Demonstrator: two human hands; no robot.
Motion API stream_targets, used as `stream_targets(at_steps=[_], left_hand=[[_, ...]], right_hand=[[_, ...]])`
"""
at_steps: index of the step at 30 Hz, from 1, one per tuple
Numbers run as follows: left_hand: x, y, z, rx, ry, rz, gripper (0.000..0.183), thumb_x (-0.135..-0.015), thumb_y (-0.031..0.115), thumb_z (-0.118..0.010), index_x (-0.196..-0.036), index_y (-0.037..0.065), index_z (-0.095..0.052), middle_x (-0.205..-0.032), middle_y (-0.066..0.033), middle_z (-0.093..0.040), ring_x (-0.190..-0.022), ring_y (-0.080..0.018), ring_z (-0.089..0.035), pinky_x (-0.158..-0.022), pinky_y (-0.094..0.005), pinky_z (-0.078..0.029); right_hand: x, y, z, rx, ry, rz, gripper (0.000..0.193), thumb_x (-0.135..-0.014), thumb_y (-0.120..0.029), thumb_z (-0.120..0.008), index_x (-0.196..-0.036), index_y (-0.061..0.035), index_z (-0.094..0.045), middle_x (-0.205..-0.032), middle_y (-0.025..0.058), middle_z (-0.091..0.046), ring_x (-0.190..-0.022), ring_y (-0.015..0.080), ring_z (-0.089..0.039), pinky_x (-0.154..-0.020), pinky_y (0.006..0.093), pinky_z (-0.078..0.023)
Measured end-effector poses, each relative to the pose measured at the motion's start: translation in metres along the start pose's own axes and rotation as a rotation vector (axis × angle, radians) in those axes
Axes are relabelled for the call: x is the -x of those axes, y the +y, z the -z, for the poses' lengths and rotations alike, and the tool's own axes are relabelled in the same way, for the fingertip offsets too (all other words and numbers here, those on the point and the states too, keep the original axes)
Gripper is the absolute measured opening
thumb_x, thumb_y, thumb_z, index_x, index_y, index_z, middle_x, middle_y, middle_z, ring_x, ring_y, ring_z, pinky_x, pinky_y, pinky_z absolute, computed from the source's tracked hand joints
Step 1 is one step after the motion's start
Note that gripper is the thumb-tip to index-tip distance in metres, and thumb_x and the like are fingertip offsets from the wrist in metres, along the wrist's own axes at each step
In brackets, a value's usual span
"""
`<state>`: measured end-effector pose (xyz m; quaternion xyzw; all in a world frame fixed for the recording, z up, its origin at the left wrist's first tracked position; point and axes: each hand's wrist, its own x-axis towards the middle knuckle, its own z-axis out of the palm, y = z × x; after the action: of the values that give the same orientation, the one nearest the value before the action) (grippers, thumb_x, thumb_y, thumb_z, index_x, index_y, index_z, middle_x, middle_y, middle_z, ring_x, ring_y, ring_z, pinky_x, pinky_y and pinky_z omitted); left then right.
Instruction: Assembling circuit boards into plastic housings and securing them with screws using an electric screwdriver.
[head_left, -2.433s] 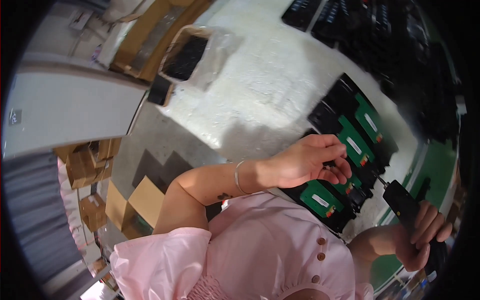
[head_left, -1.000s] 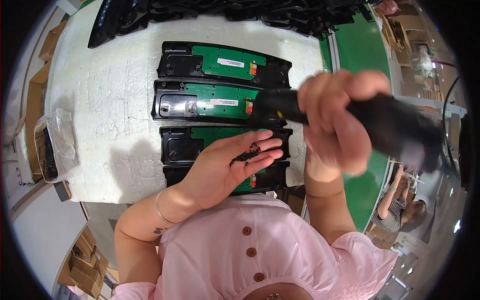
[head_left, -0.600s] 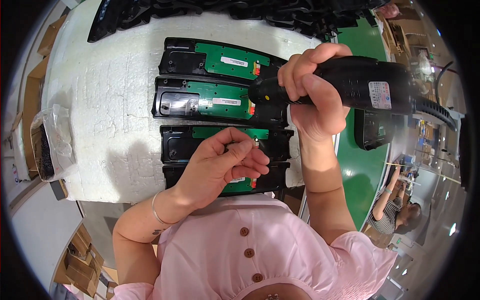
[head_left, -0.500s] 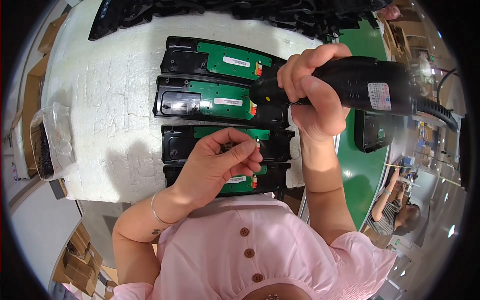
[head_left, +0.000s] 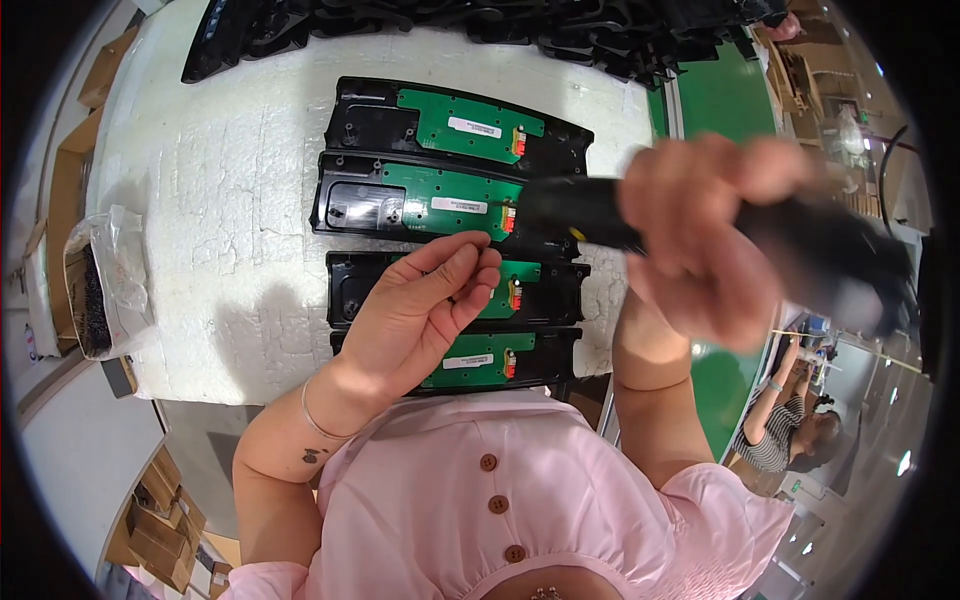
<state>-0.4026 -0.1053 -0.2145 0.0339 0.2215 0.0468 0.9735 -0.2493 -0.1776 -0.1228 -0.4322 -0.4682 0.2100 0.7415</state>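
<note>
- our right hand has swung back to the right with the black power screwdriver, blurred; our left hand has risen toward the second black panel.
- our right fingers wrap round the screwdriver, whose tip we cannot make out.
- our left hand is curled, thumb against forefinger, over small dark pieces, mostly hidden; whether its fingertips pinch one, we cannot tell.
- that panel, bearing a green board, lies just beyond our left fingertips.
- well left of our left hand, a plastic-lined box holds dark contents.
</note>
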Motion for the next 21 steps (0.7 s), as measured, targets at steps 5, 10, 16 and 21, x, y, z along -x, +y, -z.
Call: stream_targets(at_steps=[5, 10, 16, 21], left_hand=[[-0.003, -0.003, 0.004, 0.039, -0.095, 0.005, 0.018, -0.088, 0.013, -0.048, -0.100, 0.000, -0.054, -0.090, -0.0067, -0.058, -0.080, -0.0120, -0.058, -0.072, -0.0198, -0.050], [-0.003, -0.005, 0.003, 0.032, -0.101, 0.025, 0.018, -0.088, 0.016, -0.049, -0.098, 0.002, -0.055, -0.087, -0.0056, -0.058, -0.077, -0.0106, -0.057, -0.068, -0.0192, -0.050], [-0.001, -0.006, -0.001, 0.007, -0.101, 0.031, 0.019, -0.088, 0.018, -0.049, -0.096, 0.002, -0.055, -0.085, -0.0048, -0.058, -0.075, -0.0104, -0.056, -0.067, -0.0196, -0.049], [0.000, -0.006, -0.002, -0.010, -0.111, 0.039, 0.020, -0.088, 0.020, -0.049, -0.095, 0.002, -0.056, -0.083, -0.0038, -0.057, -0.074, -0.0098, -0.055, -0.067, -0.0200, -0.049]], right_hand=[[0.004, -0.045, 0.000, -0.109, -0.138, 0.033, 0.026, -0.064, -0.005, -0.057, -0.085, -0.0108, -0.043, -0.055, -0.0077, -0.051, -0.049, 0.0034, -0.052, -0.050, 0.0137, -0.041], [0.005, -0.042, 0.000, -0.170, -0.213, 0.059, 0.024, -0.065, -0.005, -0.057, -0.085, -0.0099, -0.044, -0.051, -0.0070, -0.051, -0.045, 0.0034, -0.052, -0.049, 0.0141, -0.043], [0.009, -0.042, -0.003, -0.191, -0.164, 0.054, 0.024, -0.065, -0.005, -0.058, -0.084, -0.0104, -0.044, -0.050, -0.0072, -0.050, -0.043, 0.0033, -0.050, -0.048, 0.0139, -0.041], [0.010, -0.043, -0.003, -0.177, -0.162, 0.047, 0.025, -0.065, -0.005, -0.059, -0.084, -0.0107, -0.044, -0.050, -0.0073, -0.050, -0.043, 0.0031, -0.050, -0.048, 0.0144, -0.040]])
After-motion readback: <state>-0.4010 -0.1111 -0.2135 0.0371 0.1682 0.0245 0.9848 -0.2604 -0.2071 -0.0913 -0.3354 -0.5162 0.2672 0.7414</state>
